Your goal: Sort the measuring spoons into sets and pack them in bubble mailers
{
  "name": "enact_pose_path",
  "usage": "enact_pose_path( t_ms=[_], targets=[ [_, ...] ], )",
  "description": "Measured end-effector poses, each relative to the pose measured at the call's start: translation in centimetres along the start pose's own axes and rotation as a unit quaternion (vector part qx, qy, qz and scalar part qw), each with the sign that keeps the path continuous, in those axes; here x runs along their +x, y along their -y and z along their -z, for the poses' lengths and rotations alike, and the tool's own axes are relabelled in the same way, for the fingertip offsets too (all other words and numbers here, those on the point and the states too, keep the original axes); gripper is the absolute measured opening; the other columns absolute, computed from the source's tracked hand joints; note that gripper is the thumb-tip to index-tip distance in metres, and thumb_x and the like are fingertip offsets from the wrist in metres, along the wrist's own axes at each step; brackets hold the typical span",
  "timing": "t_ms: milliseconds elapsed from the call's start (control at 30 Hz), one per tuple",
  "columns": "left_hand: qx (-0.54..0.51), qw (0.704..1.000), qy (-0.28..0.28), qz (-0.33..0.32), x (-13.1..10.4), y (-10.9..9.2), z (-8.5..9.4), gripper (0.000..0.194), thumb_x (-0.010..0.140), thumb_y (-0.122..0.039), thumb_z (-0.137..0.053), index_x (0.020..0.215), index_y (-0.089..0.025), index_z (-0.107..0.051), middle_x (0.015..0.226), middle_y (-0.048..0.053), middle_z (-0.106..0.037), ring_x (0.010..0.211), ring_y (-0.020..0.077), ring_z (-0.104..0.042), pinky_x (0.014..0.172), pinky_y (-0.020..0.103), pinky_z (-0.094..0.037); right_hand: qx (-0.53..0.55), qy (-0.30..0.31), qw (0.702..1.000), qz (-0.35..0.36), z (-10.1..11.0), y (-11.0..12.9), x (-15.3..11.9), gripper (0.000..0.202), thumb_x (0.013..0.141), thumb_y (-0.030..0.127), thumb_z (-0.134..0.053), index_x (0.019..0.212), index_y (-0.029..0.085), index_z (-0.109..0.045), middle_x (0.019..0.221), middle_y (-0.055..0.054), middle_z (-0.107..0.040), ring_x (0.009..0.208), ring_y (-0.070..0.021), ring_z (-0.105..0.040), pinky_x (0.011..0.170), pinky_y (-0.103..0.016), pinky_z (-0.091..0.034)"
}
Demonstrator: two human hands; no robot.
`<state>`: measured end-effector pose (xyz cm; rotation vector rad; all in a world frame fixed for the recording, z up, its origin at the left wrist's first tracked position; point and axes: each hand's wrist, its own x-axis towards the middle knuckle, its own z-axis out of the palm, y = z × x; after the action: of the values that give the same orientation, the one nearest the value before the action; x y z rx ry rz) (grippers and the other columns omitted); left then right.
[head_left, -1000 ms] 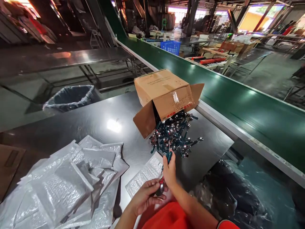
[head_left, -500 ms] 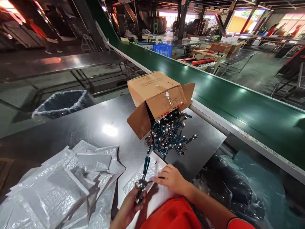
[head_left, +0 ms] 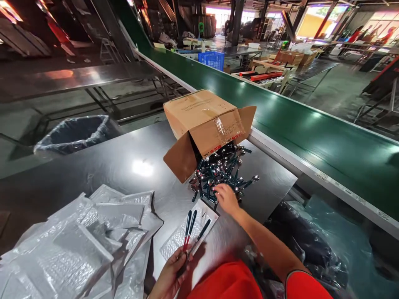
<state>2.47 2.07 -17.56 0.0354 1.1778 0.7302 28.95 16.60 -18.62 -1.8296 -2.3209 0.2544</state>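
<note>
My left hand (head_left: 175,266) is closed around a few spoons (head_left: 191,225), their dark green handles fanned upward and their bowls hidden in the grip. Under the handles, a white bubble mailer (head_left: 174,237) lies flat on the metal table. My right hand (head_left: 228,200) is over the near edge of a heap of spoons (head_left: 218,169), fingers stretched toward it; no spoon shows in them. The heap spills from the mouth of a cardboard box (head_left: 199,113) lying on its side with its flaps open.
Many silvery bubble mailers (head_left: 77,245) are piled at the left of the metal table (head_left: 124,160). A green conveyor belt (head_left: 299,120) runs behind the box. To the left stands a bin (head_left: 75,131) with a plastic liner; clear plastic bags (head_left: 327,241) lie at the right.
My right hand has left the spoons at my left hand and moved up to the heap. The spoons in my left hand have shifted, with one more handle now pointing up.
</note>
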Motion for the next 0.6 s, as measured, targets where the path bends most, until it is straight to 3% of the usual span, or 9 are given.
enact_pose_path(
  t_ms=[67,133,300,400,500,600],
  targets=[
    [-0.027,1.000,0.005,-0.006,0.1,0.4,0.6,0.043,0.060,-0.006,-0.088,0.099,-0.015,-0.072,0.076,0.004,-0.072,0.056,0.0086,-0.062,0.051,0.015,-0.051,-0.037,0.013,0.997,-0.072,-0.9,-2.7,2.4,0.040,0.096,0.009,-0.045,0.133,0.018,-0.058,0.131,-0.016,-0.059,0.118,-0.0267,-0.053,0.094,-0.039,-0.042],
    [-0.051,0.999,0.001,-0.011,0.1,0.9,1.0,0.051,0.056,-0.004,-0.089,0.103,-0.017,-0.072,0.080,0.004,-0.073,0.056,0.0091,-0.063,0.048,0.014,-0.049,-0.061,0.043,0.993,-0.092,-2.1,-4.9,3.7,0.040,0.090,0.004,-0.050,0.128,0.013,-0.061,0.125,-0.020,-0.062,0.113,-0.0298,-0.056,0.090,-0.040,-0.044],
    [-0.080,0.997,0.000,0.005,0.2,1.8,1.3,0.050,0.052,-0.001,-0.089,0.098,-0.014,-0.072,0.078,0.006,-0.072,0.054,0.0101,-0.062,0.043,0.014,-0.044,-0.100,0.110,0.988,-0.029,-4.1,-7.1,4.1,0.023,0.093,0.009,-0.051,0.106,0.012,-0.069,0.111,-0.016,-0.068,0.108,-0.0278,-0.060,0.091,-0.040,-0.043],
    [-0.084,0.996,-0.013,0.014,0.4,1.7,1.1,0.038,0.058,-0.013,-0.090,0.090,-0.012,-0.070,0.066,0.001,-0.064,0.047,0.0072,-0.053,0.037,0.013,-0.036,-0.107,0.124,0.986,0.026,-3.4,-7.4,4.1,0.023,0.095,0.009,-0.049,0.104,0.013,-0.069,0.106,-0.014,-0.070,0.104,-0.0255,-0.061,0.094,-0.037,-0.041],
    [-0.069,0.996,-0.055,-0.023,0.5,1.0,0.6,0.033,0.068,-0.032,-0.085,0.087,-0.011,-0.068,0.059,-0.001,-0.058,0.040,0.0056,-0.044,0.032,0.013,-0.026,-0.107,0.119,0.985,0.060,-1.5,-7.4,3.9,0.023,0.097,0.010,-0.046,0.107,0.012,-0.067,0.103,-0.014,-0.070,0.100,-0.0249,-0.063,0.093,-0.036,-0.041],
    [-0.063,0.991,-0.088,-0.074,0.4,-0.3,0.3,0.034,0.071,-0.037,-0.081,0.090,-0.012,-0.068,0.062,0.002,-0.062,0.042,0.0074,-0.048,0.034,0.015,-0.031,-0.098,0.111,0.986,0.073,0.6,-6.9,3.5,0.022,0.099,0.015,-0.046,0.110,0.014,-0.065,0.101,-0.011,-0.071,0.096,-0.0236,-0.064,0.086,-0.032,-0.043]
  ],
)
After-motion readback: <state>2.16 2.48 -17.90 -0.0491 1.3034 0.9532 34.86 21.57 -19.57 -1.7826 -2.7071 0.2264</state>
